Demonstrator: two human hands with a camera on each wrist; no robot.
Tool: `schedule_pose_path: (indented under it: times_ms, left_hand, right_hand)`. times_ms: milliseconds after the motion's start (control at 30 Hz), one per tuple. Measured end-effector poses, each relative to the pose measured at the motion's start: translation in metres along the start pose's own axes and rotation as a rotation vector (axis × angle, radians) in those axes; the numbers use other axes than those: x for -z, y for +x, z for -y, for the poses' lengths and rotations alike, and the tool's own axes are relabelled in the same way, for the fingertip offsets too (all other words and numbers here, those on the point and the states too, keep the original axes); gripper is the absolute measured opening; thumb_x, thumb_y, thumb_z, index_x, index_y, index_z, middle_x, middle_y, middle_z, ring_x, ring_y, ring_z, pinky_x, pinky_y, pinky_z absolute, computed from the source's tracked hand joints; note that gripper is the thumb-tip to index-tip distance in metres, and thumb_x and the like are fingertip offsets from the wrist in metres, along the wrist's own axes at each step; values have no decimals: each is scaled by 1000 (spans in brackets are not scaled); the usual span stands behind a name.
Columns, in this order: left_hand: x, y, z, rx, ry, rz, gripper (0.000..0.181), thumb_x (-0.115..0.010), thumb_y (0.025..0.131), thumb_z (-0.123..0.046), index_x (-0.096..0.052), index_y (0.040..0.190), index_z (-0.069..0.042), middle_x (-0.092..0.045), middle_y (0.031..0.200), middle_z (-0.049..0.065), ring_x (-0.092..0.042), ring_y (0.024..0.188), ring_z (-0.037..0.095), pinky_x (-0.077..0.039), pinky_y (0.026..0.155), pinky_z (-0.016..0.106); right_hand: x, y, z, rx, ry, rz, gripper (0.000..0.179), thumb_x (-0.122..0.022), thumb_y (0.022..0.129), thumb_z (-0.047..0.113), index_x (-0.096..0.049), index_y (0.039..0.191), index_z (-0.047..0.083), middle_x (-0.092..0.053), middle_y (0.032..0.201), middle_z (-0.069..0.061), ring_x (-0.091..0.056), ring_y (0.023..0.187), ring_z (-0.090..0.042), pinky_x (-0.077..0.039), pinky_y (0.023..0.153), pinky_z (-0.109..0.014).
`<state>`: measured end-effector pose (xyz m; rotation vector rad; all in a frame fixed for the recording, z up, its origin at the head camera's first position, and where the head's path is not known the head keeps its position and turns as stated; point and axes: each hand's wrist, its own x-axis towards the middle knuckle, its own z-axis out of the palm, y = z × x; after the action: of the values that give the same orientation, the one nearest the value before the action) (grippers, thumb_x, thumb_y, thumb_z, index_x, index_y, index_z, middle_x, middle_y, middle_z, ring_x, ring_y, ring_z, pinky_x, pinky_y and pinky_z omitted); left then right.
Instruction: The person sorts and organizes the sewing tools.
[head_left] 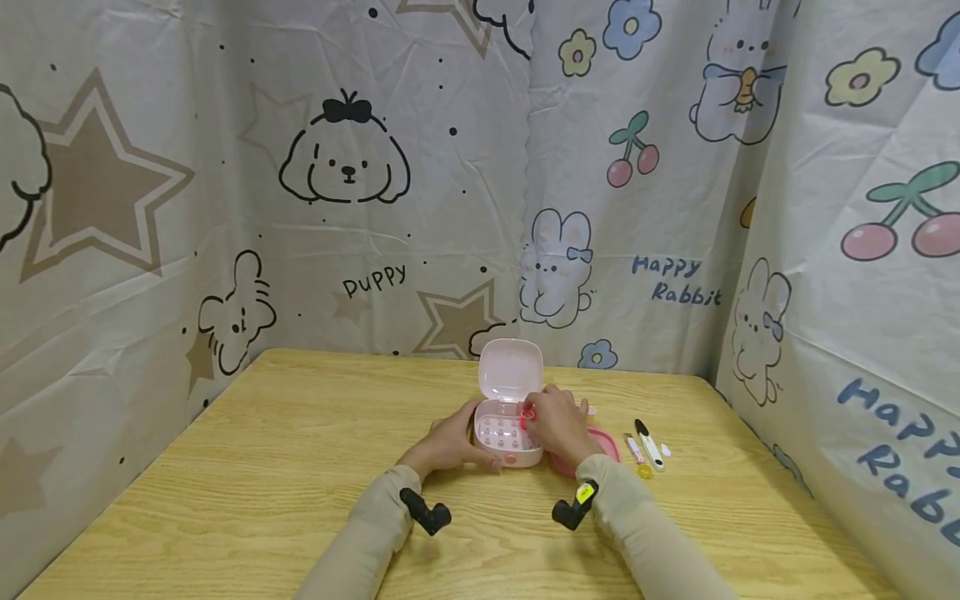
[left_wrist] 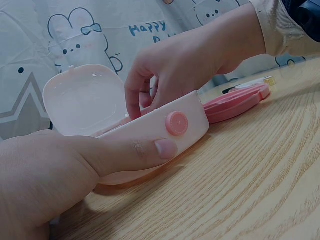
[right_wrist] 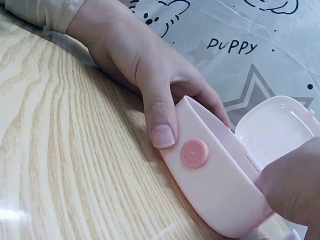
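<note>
A pale pink box [head_left: 531,457] with a hinged lid [head_left: 511,368] raised at the back stands on the table. A round darker pink button [left_wrist: 177,123] sits on its front wall. My left hand [head_left: 448,442] grips the box's left end, thumb [right_wrist: 163,135] along the front and fingers behind. From the right, my right hand [head_left: 561,423] reaches over the rim, its fingertips down inside the box. It pinches a small red ring-like piece [head_left: 527,414], partly hidden by the fingers. Rows of small clear bumps show on the box's inner floor.
Right of the box, a darker pink tray-like piece [head_left: 606,444] lies partly under my right forearm. Beyond it lie a slim black-and-white tool [head_left: 649,447], a small pink-and-white stick [head_left: 633,448], a yellow piece [head_left: 644,472] and a white piece [head_left: 666,450]. Printed curtains hang behind the table.
</note>
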<state>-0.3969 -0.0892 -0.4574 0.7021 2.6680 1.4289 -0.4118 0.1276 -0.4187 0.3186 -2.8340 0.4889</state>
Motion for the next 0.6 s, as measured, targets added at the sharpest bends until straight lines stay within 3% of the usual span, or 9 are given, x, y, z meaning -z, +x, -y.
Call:
schedule_pose_path:
  times_ms: [333, 600]
  left_hand:
    - [1, 0, -1, -15, 5, -1, 111, -97, 70, -42, -36, 158, -14, -50, 152, 2, -47, 135, 28, -22, 112, 63]
    - [1, 1, 2, -26, -23, 14, 111, -98, 70, -39, -35, 158, -15, -52, 151, 0, -48, 133, 25, -20, 112, 61]
  right_hand:
    - [1, 1, 1, -8, -11, 12, 18, -83, 87, 16, -79, 105, 15, -61, 102, -8, -55, 104, -35, -20, 106, -79]
    - [3, -1, 2, 14, -33, 10, 20, -84, 86, 17, -79, 106, 15, -62, 102, -7, -56, 105, -36, -19, 104, -82]
